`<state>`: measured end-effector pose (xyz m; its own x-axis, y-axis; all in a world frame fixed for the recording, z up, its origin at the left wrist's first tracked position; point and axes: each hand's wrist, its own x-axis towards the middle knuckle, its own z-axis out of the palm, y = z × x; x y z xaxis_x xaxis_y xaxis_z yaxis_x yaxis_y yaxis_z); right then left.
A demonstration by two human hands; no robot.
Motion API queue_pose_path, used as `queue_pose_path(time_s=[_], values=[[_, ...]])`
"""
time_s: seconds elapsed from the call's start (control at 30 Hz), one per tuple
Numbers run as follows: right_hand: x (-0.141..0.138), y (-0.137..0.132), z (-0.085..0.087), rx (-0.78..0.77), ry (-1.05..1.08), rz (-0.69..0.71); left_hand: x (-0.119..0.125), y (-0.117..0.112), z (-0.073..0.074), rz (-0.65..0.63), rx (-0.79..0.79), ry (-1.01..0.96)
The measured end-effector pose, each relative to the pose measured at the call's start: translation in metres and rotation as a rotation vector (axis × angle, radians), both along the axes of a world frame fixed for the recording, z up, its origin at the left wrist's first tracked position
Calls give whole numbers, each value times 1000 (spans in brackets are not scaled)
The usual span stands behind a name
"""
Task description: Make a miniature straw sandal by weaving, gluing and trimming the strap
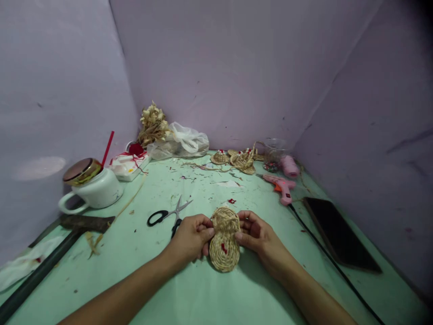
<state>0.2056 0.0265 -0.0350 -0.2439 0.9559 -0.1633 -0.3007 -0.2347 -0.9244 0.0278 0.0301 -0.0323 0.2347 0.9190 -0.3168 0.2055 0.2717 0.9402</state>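
Between my two hands is a small woven straw slipper (224,259), shaped like a figure eight, with a band across its upper part and a bit of red on the lower coil. My left hand (192,234) pinches its left edge near the narrow waist. On the opposite edge, my right hand (259,237) grips it between thumb and fingers. Black-handled scissors (169,214) lie spread on the table, one handle partly hidden behind my left hand. Just beyond the slipper rests a small red beaded piece (232,201).
A pink glue gun (282,187) with a black cord and a dark tablet (341,234) lie right. More woven pieces (241,159), pink thread (289,166) and a plastic bag (186,141) line the back. Left are a white mug (101,189) and a hammer (88,223).
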Motion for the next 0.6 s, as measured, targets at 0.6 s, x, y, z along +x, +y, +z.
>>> queue_pose_path(time_s=[0.6], values=[[2, 4, -6, -24, 104, 30, 6, -3, 0, 131, 8, -37]])
